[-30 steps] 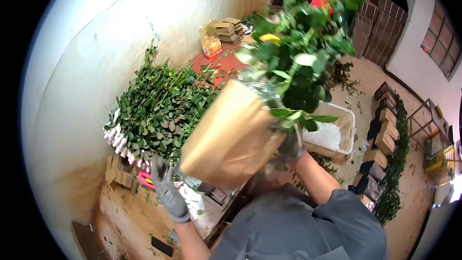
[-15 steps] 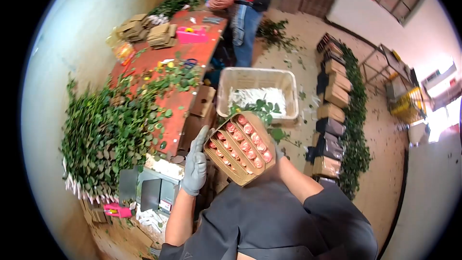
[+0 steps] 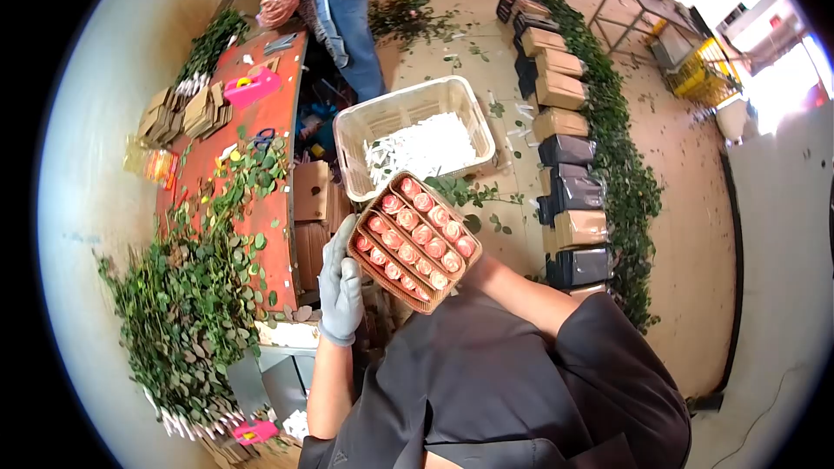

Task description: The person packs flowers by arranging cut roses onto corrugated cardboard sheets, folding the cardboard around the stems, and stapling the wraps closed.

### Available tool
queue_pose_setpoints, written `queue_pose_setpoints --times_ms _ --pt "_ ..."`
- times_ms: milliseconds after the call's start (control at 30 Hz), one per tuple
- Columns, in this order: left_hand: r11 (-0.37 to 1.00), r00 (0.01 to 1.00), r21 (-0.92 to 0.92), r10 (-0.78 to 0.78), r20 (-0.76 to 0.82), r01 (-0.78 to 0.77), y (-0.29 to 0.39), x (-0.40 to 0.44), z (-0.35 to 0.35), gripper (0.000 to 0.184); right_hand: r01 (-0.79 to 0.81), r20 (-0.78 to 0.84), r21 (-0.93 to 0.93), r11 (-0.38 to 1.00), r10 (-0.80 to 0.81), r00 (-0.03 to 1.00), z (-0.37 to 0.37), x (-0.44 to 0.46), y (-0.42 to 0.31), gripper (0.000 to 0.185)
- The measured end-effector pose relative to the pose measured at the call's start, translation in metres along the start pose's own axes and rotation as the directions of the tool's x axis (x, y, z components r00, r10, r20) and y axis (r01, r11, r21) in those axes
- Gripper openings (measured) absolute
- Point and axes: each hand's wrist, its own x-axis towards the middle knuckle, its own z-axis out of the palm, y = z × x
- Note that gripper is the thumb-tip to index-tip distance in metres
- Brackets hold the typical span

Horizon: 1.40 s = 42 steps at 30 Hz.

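Pink roses held rows-up at mid-frame, left palm along the side

Holds a bundle of pink roses in a brown corrugated cardboard wrap (image 3: 415,243) at the centre of the frame, in front of the dark grey clothing (image 3: 495,373). Points the blooms up at the camera, with the stem end away and out of sight. Runs the long axis of the bundle nearly along the line of sight, so strongly foreshortened. Turns the bloom face askew, with the longer sides and the four rows slanting from upper left to lower right.

Lays the left hand in a grey glove (image 3: 341,291) against the left side of the wrap, fingers straight, close together and pointing up the frame, pinching nothing. Hides the right hand behind the bundle; cannot tell its grip. Shows only the bare right forearm (image 3: 521,295), coming in from the lower right.

Just above the bundle in the frame, shows a whitish plastic crate (image 3: 482,143) with white pieces inside. To the left, shows a red-topped table (image 3: 271,256) with scattered leaves, and at lower left a heap of green leafy stems (image 3: 178,317). At upper left, shows a person in a red top and blue jeans (image 3: 347,39) beside the table.
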Motion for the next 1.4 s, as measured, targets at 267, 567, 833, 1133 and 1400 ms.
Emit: queue_pose_setpoints --times_ms 267,567,833,1133,1400 --pt "0.963 0.984 -0.262 -0.007 0.179 0.055 -0.011 -0.005 -0.040 0.086 -0.057 0.033 0.460 0.886 0.048 0.998 0.029 -0.011 0.011 0.057" --pt "0.817 0.861 -0.520 0.058 0.505 0.249 -0.048 -0.036 -0.030 0.095 -0.028 0.008 0.593 0.805 0.029 1.000 0.068 -0.059 0.030 0.052" --pt "0.925 0.749 -0.378 0.223 0.624 0.040 0.010 -0.031 -0.006 0.092 0.135 -0.105 0.628 0.767 -0.088 0.991 0.051 -0.088 0.052 0.047" --pt "0.902 0.739 -0.428 0.248 0.626 0.060 0.040 -0.007 0.064 0.084 0.249 -0.254 0.672 0.698 -0.100 0.962 0.005 -0.129 0.005 0.044" --pt "0.949 0.871 -0.307 0.093 0.482 0.068 0.049 0.019 0.152 0.085 0.192 -0.400 0.699 0.689 0.154 0.903 -0.132 -0.123 -0.007 0.034"
